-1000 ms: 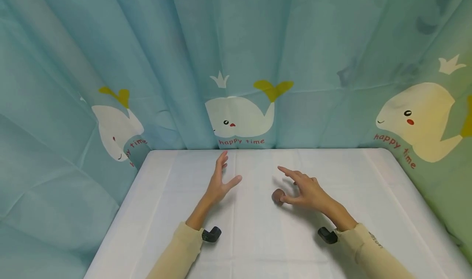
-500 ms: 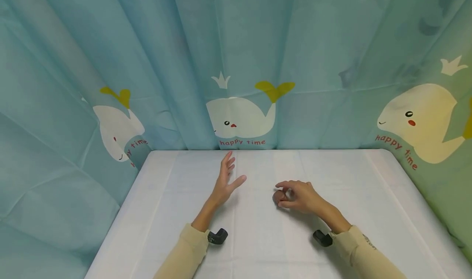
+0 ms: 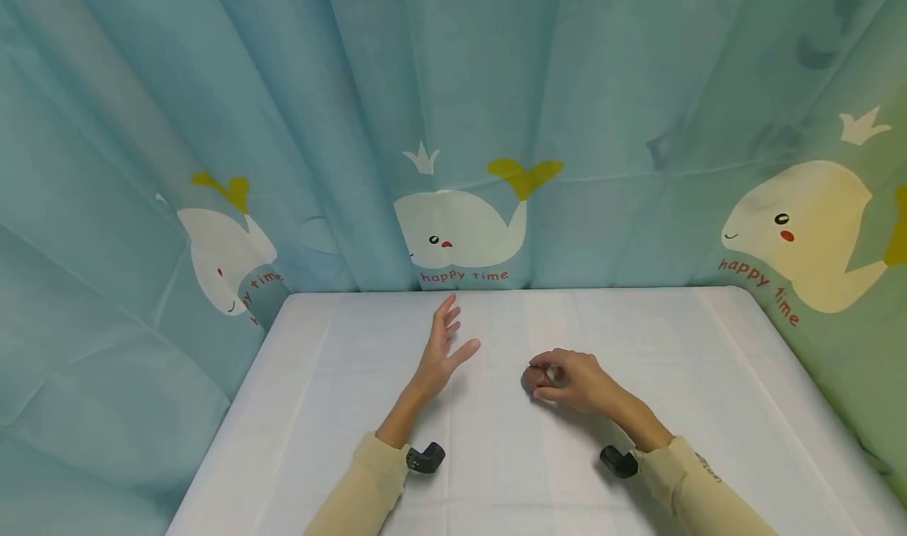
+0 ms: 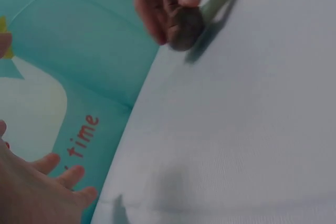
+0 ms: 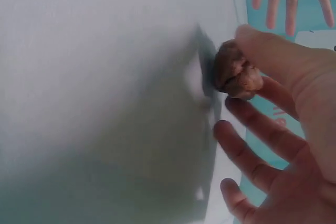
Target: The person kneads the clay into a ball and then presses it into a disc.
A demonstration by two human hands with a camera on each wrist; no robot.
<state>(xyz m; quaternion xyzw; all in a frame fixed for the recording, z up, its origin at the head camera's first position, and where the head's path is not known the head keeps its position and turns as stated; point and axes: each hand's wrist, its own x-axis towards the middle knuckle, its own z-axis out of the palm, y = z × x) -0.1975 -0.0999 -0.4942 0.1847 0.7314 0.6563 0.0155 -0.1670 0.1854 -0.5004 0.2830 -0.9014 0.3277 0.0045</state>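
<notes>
A brown, wrinkled walnut (image 3: pixel 534 378) is low over the white table, right of its middle. My right hand (image 3: pixel 583 383) pinches it between thumb and bent index finger. The right wrist view shows the walnut (image 5: pixel 237 72) from close by, with a rough cleft across it, while the other fingers spread loosely below. To its left, my left hand (image 3: pixel 436 359) hovers above the table, fingers extended and thumb apart, holding nothing. Its fingers (image 4: pixel 73 177) show at the lower left of the left wrist view.
White cloth covers the table (image 3: pixel 496 473). Blue-green curtains (image 3: pixel 609 127) printed with whales hang along the back and both sides. Each wrist wears a black device, on the left (image 3: pixel 426 458) and the right (image 3: pixel 619 462).
My right hand has lowered and bent its index finger onto the walnut, taking it between finger and thumb. The left hand has drifted slightly to the right, still extended.
</notes>
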